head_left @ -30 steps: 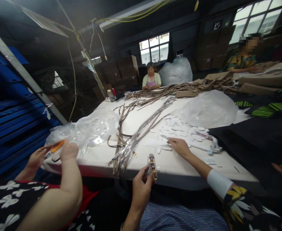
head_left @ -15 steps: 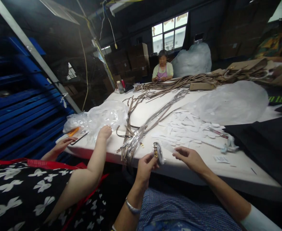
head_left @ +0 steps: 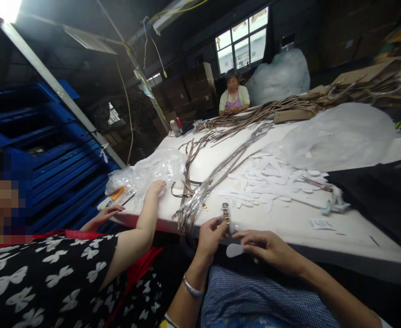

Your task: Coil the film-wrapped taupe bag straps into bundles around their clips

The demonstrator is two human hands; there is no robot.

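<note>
Near the table's front edge, my left hand (head_left: pixel 210 238) pinches a strap (head_left: pixel 225 213) with a metal buckle and gold-coloured hardware, partly wrapped in clear plastic. Close on its right, my right hand (head_left: pixel 264 246) is closed on a small white slip (head_left: pixel 234 250) with a rounded end, which hangs just below the strap. The slip looks like the flat white pieces (head_left: pixel 265 182) heaped on the table beyond my right hand. Long brown straps (head_left: pixel 190 191), some in plastic, lie past my left hand, with a gold-coloured metal fitting (head_left: pixel 205 207) beside them.
A co-worker's arm (head_left: pixel 147 223) reaches over the table at the left, by crumpled clear plastic (head_left: pixel 159 166) and an orange-handled tool (head_left: pixel 117 193). Another person (head_left: pixel 234 98) sits across the table. A large plastic bag (head_left: pixel 340 136) and black cloth (head_left: pixel 374 187) lie to the right.
My right hand has moved left and down towards my left hand, and the white slip now points down and left. My left hand keeps hold of the strap. The view has shifted slightly.
</note>
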